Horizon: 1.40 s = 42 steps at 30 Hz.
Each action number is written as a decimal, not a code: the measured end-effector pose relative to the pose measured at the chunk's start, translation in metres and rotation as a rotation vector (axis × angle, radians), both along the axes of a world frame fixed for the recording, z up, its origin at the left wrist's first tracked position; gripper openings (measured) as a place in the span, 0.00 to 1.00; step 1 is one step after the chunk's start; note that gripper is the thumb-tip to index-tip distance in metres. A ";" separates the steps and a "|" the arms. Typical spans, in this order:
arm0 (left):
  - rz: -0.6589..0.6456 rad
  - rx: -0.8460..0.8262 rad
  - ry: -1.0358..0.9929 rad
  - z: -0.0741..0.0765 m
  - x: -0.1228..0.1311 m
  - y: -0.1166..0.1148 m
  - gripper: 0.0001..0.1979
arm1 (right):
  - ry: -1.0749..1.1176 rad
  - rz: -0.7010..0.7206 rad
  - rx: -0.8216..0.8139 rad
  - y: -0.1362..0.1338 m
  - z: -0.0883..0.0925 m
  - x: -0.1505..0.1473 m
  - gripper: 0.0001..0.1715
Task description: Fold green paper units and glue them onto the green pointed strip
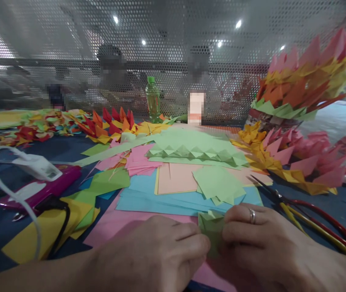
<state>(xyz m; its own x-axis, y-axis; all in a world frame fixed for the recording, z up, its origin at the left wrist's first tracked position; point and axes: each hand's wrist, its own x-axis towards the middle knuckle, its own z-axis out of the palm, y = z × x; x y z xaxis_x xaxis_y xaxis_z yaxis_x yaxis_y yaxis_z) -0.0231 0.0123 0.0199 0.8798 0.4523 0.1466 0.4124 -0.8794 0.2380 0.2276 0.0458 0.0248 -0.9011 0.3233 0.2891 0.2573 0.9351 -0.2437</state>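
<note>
Folded green paper [211, 228] sits between the two hands, above a pink sheet [115, 227]: the left hand [163, 251] pinches its left edge with curled fingers, the right hand [261, 239] grips its right side, partly covering it. Just beyond lie blue sheets [157, 200], then pale green squares [217, 182], a pointed green strip [191, 153] and, farthest, a bottle [153, 101].

Bottle [153, 101] and, probably, power strip [59, 184].
</note>
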 end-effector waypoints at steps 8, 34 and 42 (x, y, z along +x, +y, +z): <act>0.056 0.023 -0.069 0.001 -0.002 -0.001 0.13 | 0.065 0.019 0.058 0.004 -0.005 0.003 0.21; -0.007 0.177 -0.130 -0.001 -0.001 0.001 0.09 | -0.060 -0.082 -0.355 0.003 0.014 0.001 0.16; 0.006 0.092 -0.115 0.001 -0.003 -0.001 0.09 | 0.010 -0.122 -0.345 0.003 -0.005 0.003 0.14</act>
<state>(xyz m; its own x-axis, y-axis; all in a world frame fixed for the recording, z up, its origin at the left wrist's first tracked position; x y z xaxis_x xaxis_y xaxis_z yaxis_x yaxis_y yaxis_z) -0.0257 0.0109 0.0213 0.8522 0.4374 0.2871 0.3925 -0.8973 0.2021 0.2304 0.0486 0.0197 -0.8478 0.5078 0.1527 0.3577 0.7601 -0.5425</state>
